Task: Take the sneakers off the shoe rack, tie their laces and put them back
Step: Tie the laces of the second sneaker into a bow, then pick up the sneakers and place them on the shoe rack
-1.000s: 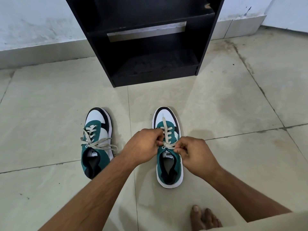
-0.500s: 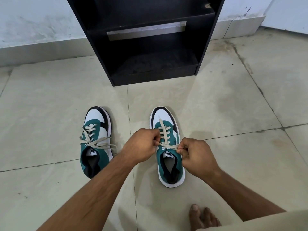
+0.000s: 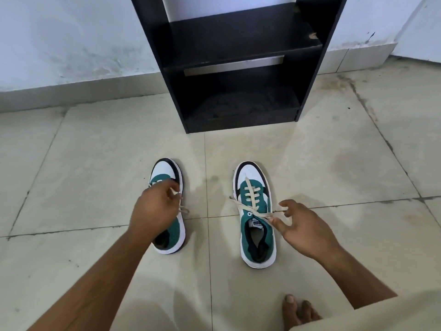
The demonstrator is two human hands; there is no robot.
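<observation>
Two low sneakers in teal, white and black stand side by side on the pale tiled floor (image 3: 334, 163), toes pointing toward the far wall, well apart from each other and a little nearer than the black wooden shoe rack (image 3: 238, 68), whose two visible shelves hold nothing. The left sneaker (image 3: 170, 225) is partly covered by the left hand (image 3: 156, 210), which reaches over its lacing area; its fingers are curled loosely around the cream laces there, a short loop of lace (image 3: 183, 209) showing just to the right of the hand, though whether the fingers actually pinch it cannot be told. The right sneaker (image 3: 256, 218) lies fully in view, its cream flat laces (image 3: 250, 201) crossing up the tongue, with one loose end trailing off its left side. The right hand (image 3: 303, 225) sits just beside this sneaker on its right, near the collar, with thumb and forefinger pinched on the other lace end, which runs taut across the top eyelets to the fingers; the remaining fingers are half open. A bare foot (image 3: 298, 311) rests on the floor at the near right, beside a fold of beige cloth (image 3: 381, 311).
</observation>
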